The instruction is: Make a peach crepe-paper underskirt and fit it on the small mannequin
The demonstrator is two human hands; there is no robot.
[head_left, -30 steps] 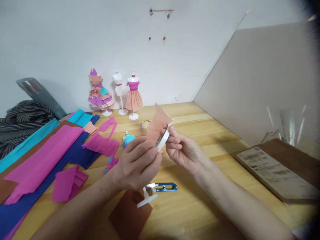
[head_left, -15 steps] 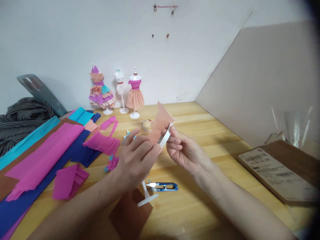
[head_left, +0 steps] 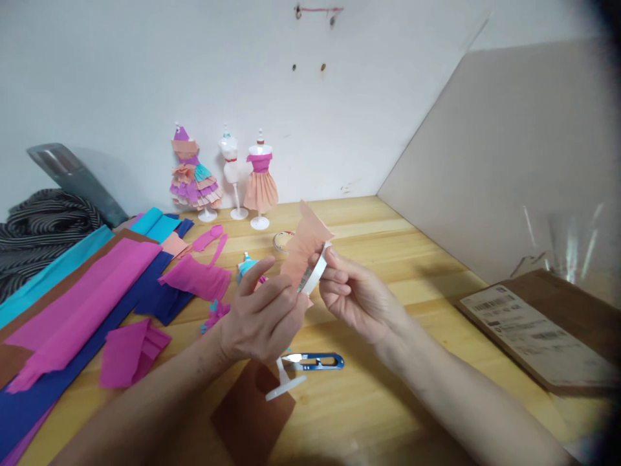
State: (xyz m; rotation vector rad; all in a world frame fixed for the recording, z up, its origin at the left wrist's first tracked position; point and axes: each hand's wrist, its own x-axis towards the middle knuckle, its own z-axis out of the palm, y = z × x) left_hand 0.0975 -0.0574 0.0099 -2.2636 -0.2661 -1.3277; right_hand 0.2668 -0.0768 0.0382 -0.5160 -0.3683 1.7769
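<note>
Gathered peach crepe paper (head_left: pixel 308 233) stands up between my hands, its lower edge against a white band that looks like a roll of tape (head_left: pixel 315 270) seen edge-on. My left hand (head_left: pixel 269 310) pinches the paper and the near end of the band, index finger raised. With thumb and curled fingers, my right hand (head_left: pixel 352 285) grips the band's upper end. Behind and below my left hand is a small dress-form mannequin (head_left: pixel 286 387), mostly hidden; its turquoise top and white base show. Beside the base lie blue thread snips (head_left: pixel 317 361), over a brown paper square (head_left: pixel 252 411).
Three mannequins (head_left: pixel 261 188), two in paper dresses, stand by the wall. Crepe paper sheets (head_left: pixel 87 291) and pink pieces (head_left: pixel 133 353) cover the left side. A round tin (head_left: pixel 281 241) sits behind the paper. A labelled cardboard box (head_left: pixel 538 330) and a clear glass (head_left: pixel 572 243) are at right.
Both hands, with the paper and the white band, have shifted slightly left and the band has tilted a little. More of the mannequin's turquoise top shows. The grips stay the same.
</note>
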